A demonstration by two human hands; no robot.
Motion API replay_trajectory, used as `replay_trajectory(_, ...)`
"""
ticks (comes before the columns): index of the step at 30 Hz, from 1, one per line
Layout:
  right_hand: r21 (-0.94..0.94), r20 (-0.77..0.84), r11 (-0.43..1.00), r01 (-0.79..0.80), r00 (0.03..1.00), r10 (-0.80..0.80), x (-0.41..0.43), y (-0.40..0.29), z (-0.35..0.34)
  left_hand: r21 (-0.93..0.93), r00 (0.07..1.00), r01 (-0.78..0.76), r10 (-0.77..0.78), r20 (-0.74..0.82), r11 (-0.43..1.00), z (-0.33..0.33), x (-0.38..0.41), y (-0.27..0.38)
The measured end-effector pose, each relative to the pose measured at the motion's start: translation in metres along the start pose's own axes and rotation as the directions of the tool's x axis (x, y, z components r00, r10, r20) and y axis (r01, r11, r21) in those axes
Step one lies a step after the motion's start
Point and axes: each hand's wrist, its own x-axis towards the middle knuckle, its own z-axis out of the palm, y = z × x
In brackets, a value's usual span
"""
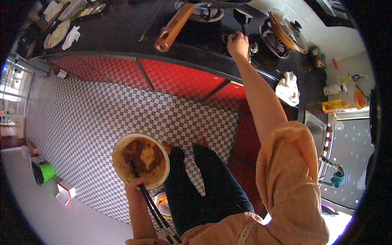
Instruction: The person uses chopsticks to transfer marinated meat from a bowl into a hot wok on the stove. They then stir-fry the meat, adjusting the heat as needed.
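Note:
My left hand point(134, 185) holds a light-rimmed bowl point(118, 159) with brown saucy food point(137, 156) inside. A pair of black chopsticks point(156, 211) with silvery ends is held in that hand too, tips in the food. Over the front of the black gas stove point(211, 35), my right hand point(239, 44) has its fingers around a stove knob, mostly hidden by them. Just beside that hand lies a ladle point(246, 23), its handle running past the fingers. A second, chrome knob point(254, 47) sits to the right.
A pan's wooden handle point(174, 27) juts over the counter edge by the left burner point(206, 14). An orange pan with a glass lid point(288, 30) rests on the right burner. A white cloth point(288, 88) lies near the sink point(315, 125). Red cabinets point(183, 75) stand below.

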Motion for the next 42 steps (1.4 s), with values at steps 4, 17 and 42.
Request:
replay_trajectory(4, 0.009, -0.063, 1.0, 0.03, 0.998, -0.029, -0.005, 0.004, 0.007, -0.025, 1.0, -0.004, 0.004, -0.023, 1.0, -0.007, 0.004, -0.007)
replay_trajectory(17, -0.089, -0.285, 0.992, 0.094, 0.951, -0.116, 0.008, 0.034, 0.036, -0.165, 0.99, -0.045, 0.022, -0.137, 0.985, -0.044, 0.036, 0.009)
replay_trajectory(42, -0.15, -0.219, 0.973, 0.177, 0.953, -0.207, 0.01, 0.049, 0.037, -0.224, 0.98, 0.031, -0.074, -0.187, 0.974, -0.069, 0.059, 0.047)
